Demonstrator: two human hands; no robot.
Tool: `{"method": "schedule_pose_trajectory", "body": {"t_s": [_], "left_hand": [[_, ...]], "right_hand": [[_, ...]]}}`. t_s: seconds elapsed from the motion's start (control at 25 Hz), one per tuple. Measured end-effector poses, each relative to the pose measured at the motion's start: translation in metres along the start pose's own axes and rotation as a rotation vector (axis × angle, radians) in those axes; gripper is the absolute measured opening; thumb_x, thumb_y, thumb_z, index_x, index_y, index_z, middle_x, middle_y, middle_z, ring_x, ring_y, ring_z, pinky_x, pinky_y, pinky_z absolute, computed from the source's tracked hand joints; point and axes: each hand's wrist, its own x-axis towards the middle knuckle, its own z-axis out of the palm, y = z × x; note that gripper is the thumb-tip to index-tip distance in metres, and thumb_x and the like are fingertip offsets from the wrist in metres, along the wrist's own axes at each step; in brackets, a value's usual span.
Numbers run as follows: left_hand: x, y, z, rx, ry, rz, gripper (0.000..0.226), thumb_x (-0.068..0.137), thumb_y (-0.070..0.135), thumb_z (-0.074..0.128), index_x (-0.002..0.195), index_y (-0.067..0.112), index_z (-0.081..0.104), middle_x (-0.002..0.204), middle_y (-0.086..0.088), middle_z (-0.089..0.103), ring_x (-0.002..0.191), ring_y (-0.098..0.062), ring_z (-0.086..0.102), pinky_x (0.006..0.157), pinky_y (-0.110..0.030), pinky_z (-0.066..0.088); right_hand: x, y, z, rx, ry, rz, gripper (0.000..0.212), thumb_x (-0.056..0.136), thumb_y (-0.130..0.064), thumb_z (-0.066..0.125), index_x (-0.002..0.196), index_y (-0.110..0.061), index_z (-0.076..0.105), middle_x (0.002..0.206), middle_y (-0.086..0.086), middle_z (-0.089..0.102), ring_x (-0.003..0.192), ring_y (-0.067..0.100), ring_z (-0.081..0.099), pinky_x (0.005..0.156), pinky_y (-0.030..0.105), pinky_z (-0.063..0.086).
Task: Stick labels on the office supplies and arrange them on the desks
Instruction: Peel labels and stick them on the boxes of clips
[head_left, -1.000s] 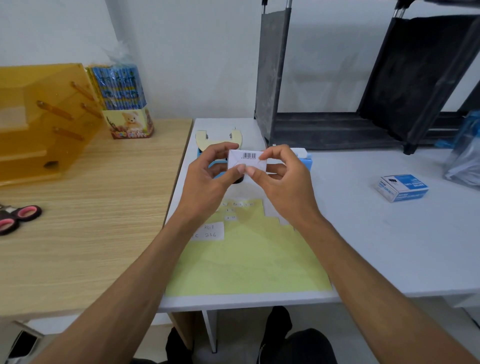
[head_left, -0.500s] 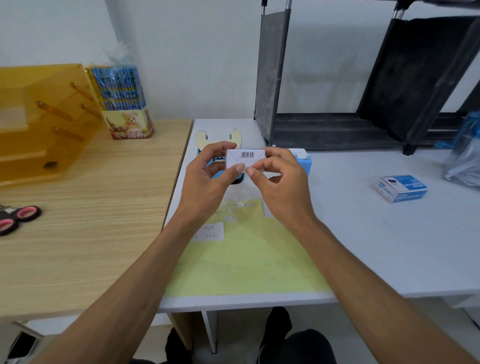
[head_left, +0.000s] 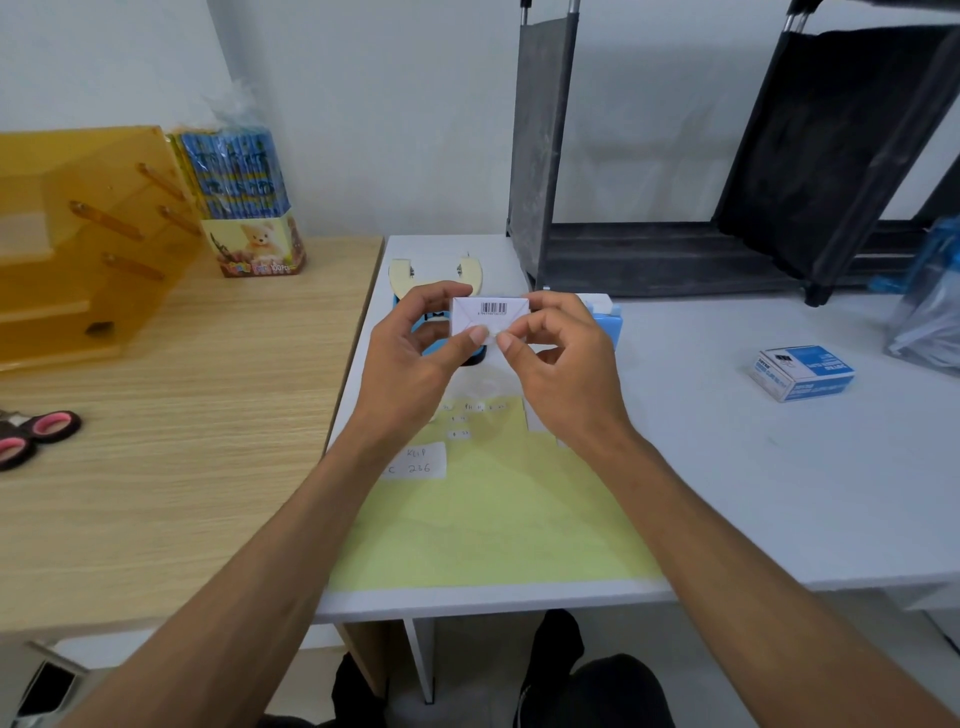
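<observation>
Little has shifted since the earlier frames. The small white box (head_left: 491, 312) has tipped slightly, so more of its barcoded face shows, and both thumbs have stayed at its lower half.

Head view: the left hand (head_left: 415, 358) and right hand (head_left: 561, 364) each grip the box, fingers curled behind it and thumbs on the front. They hold it in the air above the far part of the white counter (head_left: 727, 493). The two thumb tips nearly meet over a small pale patch (head_left: 488, 332), probably a label being pressed down, though it is too small to be sure.

On the counter below lies the yellow backing sheet (head_left: 493, 519), with a handwritten label (head_left: 418, 461) and a few tiny ones still on it. A blue box (head_left: 802, 371) sits well apart to the right. Pink-handled scissors (head_left: 36, 436) lie on the wooden counter (head_left: 182, 467) to the left.

To do this step well, I would keep the back fingers braced so the carton does not cave in. I would rub the thumbs outward from the middle of the patch to chase out bubbles and seat the corners, and keep the sticker off the barcode. The box is light, so a firm pinch should be enough. Once stuck, it needs a place on one of the counters.
</observation>
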Motion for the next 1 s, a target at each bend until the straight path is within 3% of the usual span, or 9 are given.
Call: {"method": "schedule_pose_trajectory", "body": {"t_s": [0.48,0.6,0.8,0.88,1.0], "left_hand": [[0.0010,-0.0013,0.0009,0.049,0.001,0.000,0.033,0.087,0.003,0.071,0.118,0.008,0.059,0.110,-0.009,0.065,0.093,-0.020,0.070,0.077,-0.023,0.056],[0.0005,-0.0006,0.0018,0.047,0.006,-0.003,0.033,0.087,0.002,0.070,0.118,0.008,0.059,0.111,-0.010,0.065,0.095,-0.020,0.069,0.076,-0.022,0.056],[0.0003,0.0002,0.0017,0.024,0.010,-0.007,0.032,0.086,0.002,0.071,0.115,0.010,0.060,0.108,-0.007,0.066,0.096,-0.020,0.069,0.077,-0.024,0.057],[0.0006,-0.0014,0.0010,0.034,0.001,-0.011,0.032,0.087,0.003,0.071,0.116,0.011,0.060,0.107,-0.006,0.066,0.097,-0.022,0.069,0.080,-0.031,0.059],[0.0008,-0.0023,0.0005,0.028,0.007,-0.018,0.031,0.087,0.001,0.069,0.115,0.011,0.060,0.107,-0.007,0.066,0.098,-0.024,0.069,0.081,-0.034,0.059]], "right_hand": [[0.0006,-0.0006,-0.0014,-0.039,0.017,-0.015,0.008,0.088,-0.011,0.069,0.086,-0.005,0.064,0.115,-0.002,0.053,0.097,0.015,0.063,0.060,0.004,0.044],[-0.0008,-0.0028,-0.0021,0.005,0.020,0.007,0.012,0.089,-0.014,0.068,0.096,-0.009,0.059,0.114,0.001,0.058,0.101,0.016,0.064,0.059,0.008,0.049],[-0.0006,-0.0089,-0.0022,0.145,0.024,0.098,0.038,0.086,-0.023,0.073,0.111,-0.017,0.046,0.111,-0.001,0.061,0.095,0.014,0.067,0.064,0.015,0.054],[0.0003,-0.0083,-0.0021,0.150,0.022,0.121,0.039,0.086,-0.021,0.073,0.110,-0.020,0.043,0.111,0.001,0.062,0.096,0.015,0.067,0.065,0.014,0.054],[0.0012,-0.0059,-0.0024,0.149,0.014,0.143,0.032,0.090,-0.015,0.067,0.108,-0.021,0.042,0.102,-0.009,0.060,0.099,0.017,0.067,0.069,0.019,0.057]]}}
